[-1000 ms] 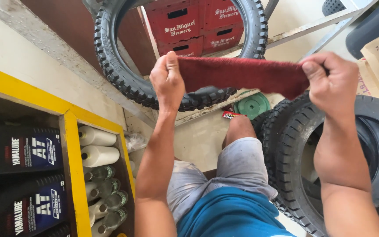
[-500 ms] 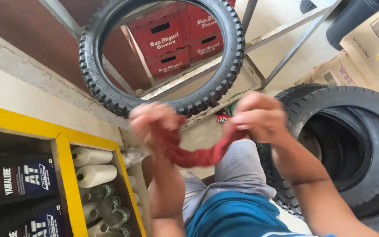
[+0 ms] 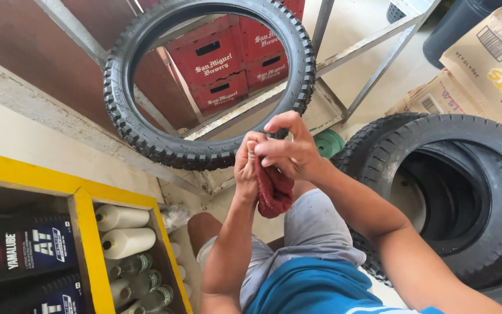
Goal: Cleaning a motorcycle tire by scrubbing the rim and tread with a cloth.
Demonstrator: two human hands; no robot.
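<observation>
between the two raised hands, just above the person's lap, hangs a dark red terry cloth rag [image 3: 274, 192], bunched into a soft wad that droops below the palms. the left hand [image 3: 244, 166] is closed on the rag's upper edge, its fingers curled round the fabric, and the right hand [image 3: 289, 152] lies over it from the other side, thumb and fingers pinching the same gathered top, so both hands grip the cloth and press against each other. to do the gathering well, it seems best to keep the loose end tucked under the fingers and to fold the cloth flat instead of crushing it, so a clean face stays outward and nothing dangles. under the rag are the person's grey shorts [image 3: 315, 232] and a blue shirt [image 3: 315, 288]. just beyond the hands stands a black knobby rubber tyre [image 3: 146, 134], upright against a grey metal angle frame [image 3: 373, 70], with red plastic bottle crates [image 3: 222, 64] seen through its opening. to the right lean two wider black tyres [image 3: 466, 192], in front of brown cardboard boxes [image 3: 483, 64]. to the left is a yellow-edged shelf [image 3: 88, 238] holding white plastic bottles [image 3: 123, 229] and black oil containers [image 3: 24, 250].
</observation>
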